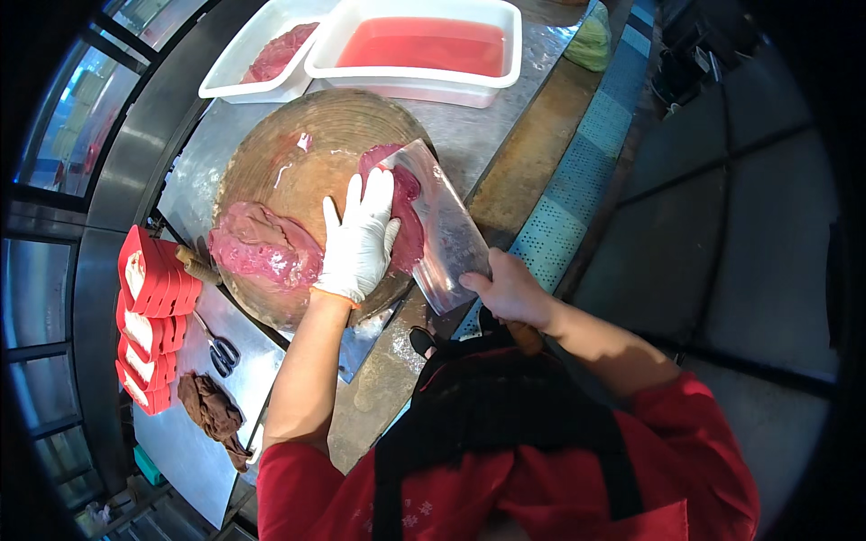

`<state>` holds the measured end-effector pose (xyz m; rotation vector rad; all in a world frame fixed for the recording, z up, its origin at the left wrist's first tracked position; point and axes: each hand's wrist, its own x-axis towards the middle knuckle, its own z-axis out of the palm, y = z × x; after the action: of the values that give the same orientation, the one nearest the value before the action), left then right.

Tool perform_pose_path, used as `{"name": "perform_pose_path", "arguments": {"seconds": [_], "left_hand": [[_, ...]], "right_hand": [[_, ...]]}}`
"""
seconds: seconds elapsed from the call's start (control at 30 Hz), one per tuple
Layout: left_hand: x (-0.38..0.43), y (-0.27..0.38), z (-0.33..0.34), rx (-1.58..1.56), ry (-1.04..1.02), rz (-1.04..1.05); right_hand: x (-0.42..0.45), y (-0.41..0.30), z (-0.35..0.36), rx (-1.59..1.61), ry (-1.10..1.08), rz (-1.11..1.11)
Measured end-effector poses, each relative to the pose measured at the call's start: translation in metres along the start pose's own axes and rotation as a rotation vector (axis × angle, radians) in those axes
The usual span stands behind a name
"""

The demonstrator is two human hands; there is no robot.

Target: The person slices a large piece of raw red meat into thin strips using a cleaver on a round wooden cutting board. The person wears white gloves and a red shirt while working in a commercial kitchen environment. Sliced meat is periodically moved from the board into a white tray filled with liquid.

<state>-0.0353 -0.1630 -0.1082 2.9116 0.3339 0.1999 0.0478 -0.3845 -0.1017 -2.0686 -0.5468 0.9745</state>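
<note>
My left hand [358,237], in a white glove, lies with its fingers spread on dark red raw meat [408,223] at the right side of a round wooden chopping block [318,162]. Bare, my right hand [511,287] grips a wide cleaver [450,230] near the heel of its blade. The blade lies slanted at the right edge of that meat; where its edge meets the meat cannot be told. A larger pink piece of raw meat [264,247] rests on the left of the block, with small white scraps near the back.
Behind the block stand a white tub [413,78] of red liquid and another tub [230,88] holding meat. Red containers [152,284], scissors [223,355] and a brown cloth [210,409] are at left. A bagged green vegetable [588,40] sits at the back right.
</note>
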Motion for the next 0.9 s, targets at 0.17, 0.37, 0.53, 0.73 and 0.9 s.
{"name": "perform_pose_path", "arguments": {"seconds": [0.17,0.37,0.53,0.73,0.9], "left_hand": [[0.001,-0.002,0.002,0.098,0.004,0.016],[-0.009,0.001,0.001,0.049,0.009,0.023],[-0.031,0.007,-0.004,0.091,-0.013,0.025],[-0.057,-0.016,-0.020,-0.167,0.160,-0.026],[-0.041,-0.035,-0.057,-0.613,0.162,-0.181]], "right_hand": [[0.050,-0.047,-0.007,-0.040,0.010,0.081],[0.032,-0.033,0.002,-0.007,-0.006,0.011],[-0.025,0.010,0.039,-0.133,-0.006,-0.059],[-0.047,-0.001,0.037,-0.098,-0.185,-0.087],[-0.051,-0.016,0.030,-0.233,-0.118,-0.275]]}}
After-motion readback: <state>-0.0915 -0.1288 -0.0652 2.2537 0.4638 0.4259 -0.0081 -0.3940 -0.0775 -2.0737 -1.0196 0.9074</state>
